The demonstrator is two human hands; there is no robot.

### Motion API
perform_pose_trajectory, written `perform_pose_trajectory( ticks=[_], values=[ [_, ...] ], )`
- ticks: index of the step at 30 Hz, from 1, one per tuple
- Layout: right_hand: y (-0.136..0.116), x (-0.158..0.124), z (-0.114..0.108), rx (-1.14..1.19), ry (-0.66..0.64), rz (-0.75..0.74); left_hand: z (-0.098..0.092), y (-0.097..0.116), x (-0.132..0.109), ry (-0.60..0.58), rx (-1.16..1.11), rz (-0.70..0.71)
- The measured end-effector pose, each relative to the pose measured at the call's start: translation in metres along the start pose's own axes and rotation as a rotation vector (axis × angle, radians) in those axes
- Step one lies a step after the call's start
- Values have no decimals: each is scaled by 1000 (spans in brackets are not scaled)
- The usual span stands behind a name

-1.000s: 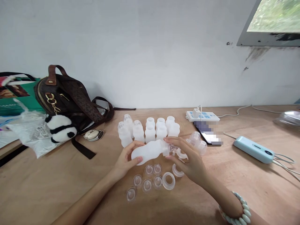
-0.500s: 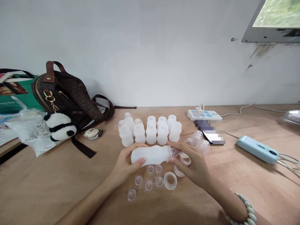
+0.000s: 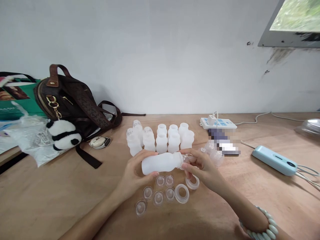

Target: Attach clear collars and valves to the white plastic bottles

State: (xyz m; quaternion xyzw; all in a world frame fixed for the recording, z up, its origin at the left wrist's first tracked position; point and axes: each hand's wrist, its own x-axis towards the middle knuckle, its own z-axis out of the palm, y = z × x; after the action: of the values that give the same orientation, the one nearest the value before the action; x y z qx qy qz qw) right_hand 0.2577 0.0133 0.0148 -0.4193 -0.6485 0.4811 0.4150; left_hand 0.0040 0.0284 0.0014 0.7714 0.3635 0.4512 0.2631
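Note:
A white frosted baby bottle (image 3: 161, 163) lies nearly level in the air, its mouth pointing right. My left hand (image 3: 136, 171) wraps the base end, thumb below and fingers behind. At the mouth, my right hand (image 3: 201, 166) has its fingers closed on a clear bottle nipple (image 3: 186, 157), partly hidden by them. Below the bottle, several clear nipples (image 3: 158, 198) rest on the table beside a collar ring (image 3: 181, 193). Another collar ring (image 3: 192, 182) lies under my right hand. Behind stand several white bottles (image 3: 161, 143), some topped with clear domed caps (image 3: 147, 131).
Clear domed caps (image 3: 217, 157) sit right of my right hand, near a phone (image 3: 228, 150) and power strip (image 3: 220, 123). A light-blue device (image 3: 274, 160) with cables lies farther right. A brown backpack (image 3: 75, 100), panda plush (image 3: 64, 135) and mouse (image 3: 98, 142) are at left.
My right fingers have curled closer around the nipple at the bottle's mouth. The collar ring seen just below that hand no longer shows there. The bottle has shifted slightly right and up.

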Motion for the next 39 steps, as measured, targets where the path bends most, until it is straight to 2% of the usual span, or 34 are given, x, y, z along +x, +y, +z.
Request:
perform_pose_trajectory(
  ticks=[3, 6, 8, 13, 15, 17, 21, 23, 26, 29, 33, 36, 39],
  values=[
    [8, 4, 2, -121, 104, -20, 0, 2, -1, -14, 104, 122],
    [14, 6, 4, -182, 104, -22, 1, 2, -2, -12, 132, 147],
    [14, 5, 2, -191, 85, -35, 2, 1, -3, -15, 93, 74],
    [1, 1, -8, -276, 90, -181, 6, -1, -4, -24, -42, -167],
    [-2, 0, -9, -312, 60, -201, 7, -1, -5, -32, -69, -205],
    [1, 2, -7, -298, 49, -170, 7, 0, -5, -49, -46, -151],
    [17, 5, 2, -192, 3, 67, 8, -1, -5, -57, 54, 85],
    [22, 6, 3, -178, -4, 94, 8, -1, -6, -60, 53, 88],
    [17, 4, -2, -198, 49, -87, 8, -1, -6, -68, -32, -78],
    [3, 1, -8, -290, 22, -264, 7, 0, -4, -79, -166, -245],
    [-5, -1, -8, -400, 10, -385, 6, 0, -1, -107, -267, -314],
    [0, 0, -3, -375, 61, -343, 6, 1, -2, -110, -214, -220],
    [8, 1, 3, -268, 105, -193, 6, 4, -7, -87, 9, -8]
  ],
)
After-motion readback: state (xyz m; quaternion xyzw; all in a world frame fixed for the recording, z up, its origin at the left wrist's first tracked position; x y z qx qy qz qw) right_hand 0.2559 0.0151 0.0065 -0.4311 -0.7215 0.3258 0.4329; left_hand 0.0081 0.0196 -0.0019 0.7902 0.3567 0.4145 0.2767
